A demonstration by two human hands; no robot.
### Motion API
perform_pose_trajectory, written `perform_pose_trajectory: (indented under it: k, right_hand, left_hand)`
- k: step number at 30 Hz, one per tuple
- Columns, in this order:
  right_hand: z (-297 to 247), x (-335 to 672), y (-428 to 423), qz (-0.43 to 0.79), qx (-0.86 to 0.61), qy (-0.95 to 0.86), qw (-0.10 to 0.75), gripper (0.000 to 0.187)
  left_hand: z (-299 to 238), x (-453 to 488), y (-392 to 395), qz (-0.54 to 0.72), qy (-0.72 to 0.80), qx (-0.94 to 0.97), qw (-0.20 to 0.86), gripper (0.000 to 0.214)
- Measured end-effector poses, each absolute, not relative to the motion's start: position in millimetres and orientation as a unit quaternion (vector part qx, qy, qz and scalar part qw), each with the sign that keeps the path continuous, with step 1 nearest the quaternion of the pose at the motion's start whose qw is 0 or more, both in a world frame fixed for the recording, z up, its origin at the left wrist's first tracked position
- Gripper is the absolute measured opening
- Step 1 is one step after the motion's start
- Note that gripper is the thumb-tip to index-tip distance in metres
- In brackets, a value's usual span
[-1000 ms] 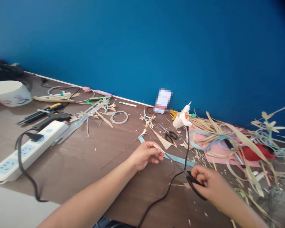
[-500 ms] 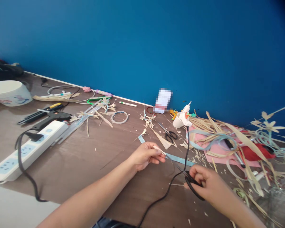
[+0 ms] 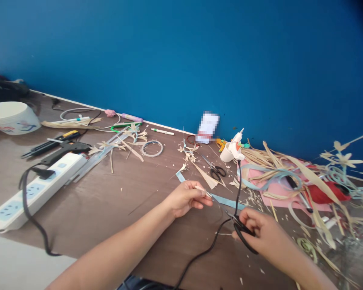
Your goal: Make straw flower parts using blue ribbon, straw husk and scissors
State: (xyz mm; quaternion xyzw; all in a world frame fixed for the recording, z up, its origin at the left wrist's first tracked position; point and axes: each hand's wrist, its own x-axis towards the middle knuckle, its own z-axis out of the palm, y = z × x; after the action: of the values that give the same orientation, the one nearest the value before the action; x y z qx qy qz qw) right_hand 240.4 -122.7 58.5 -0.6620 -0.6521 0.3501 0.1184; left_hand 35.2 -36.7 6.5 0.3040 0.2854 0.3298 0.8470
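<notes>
My left hand (image 3: 186,199) pinches a small pale strip (image 3: 202,190), perhaps dried husk, between thumb and fingers. In my right hand (image 3: 263,231) are black-handled scissors (image 3: 244,235), with fingers and thumb around the handles. Their blades are parted and point up-left at the strip, with one tip close to its end. Whether blade and strip touch I cannot tell. A light blue ribbon (image 3: 228,201) lies on the table just beyond both hands. Past my left hand rest a second pair of scissors (image 3: 215,171) and some pale husk flowers (image 3: 188,152).
A black cord (image 3: 211,245) runs under the scissors from a white glue gun (image 3: 236,147) standing in a cup. Husk strips (image 3: 268,161) and ribbons pile up at right. To the left are a power strip (image 3: 36,193), a black glue gun (image 3: 68,149) and white bowls (image 3: 15,117).
My right hand and the scissors have shifted slightly left, bringing the blades nearer the pale strip, and the blades look more widely parted. My left hand has stayed nearly still.
</notes>
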Motion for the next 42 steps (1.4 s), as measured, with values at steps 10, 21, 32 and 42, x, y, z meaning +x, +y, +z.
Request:
perform_pose_trajectory:
  k: [10, 21, 32, 42]
  right_hand:
    - [58.3, 239.1, -124.5, 0.329, -0.673, -0.648, 0.135, 0.022]
    - [56.0, 240.3, -124.8, 0.359, -0.666, -0.64, 0.135, 0.023]
    - [60.5, 236.3, -124.2, 0.335, -0.671, -0.651, 0.115, 0.021]
    - [57.6, 238.8, -124.6, 0.345, -0.663, -0.653, 0.126, 0.021]
  left_hand:
    - [5.9, 35.9, -37.1, 0.327, 0.285, 0.3, 0.85, 0.016]
    - [5.9, 36.6, -36.5, 0.324, 0.289, 0.309, 0.846, 0.016]
    - [8.9, 37.3, -38.1, 0.319, 0.283, 0.322, 0.845, 0.016]
    - [7.5, 36.6, -38.6, 0.32, 0.27, 0.314, 0.852, 0.018]
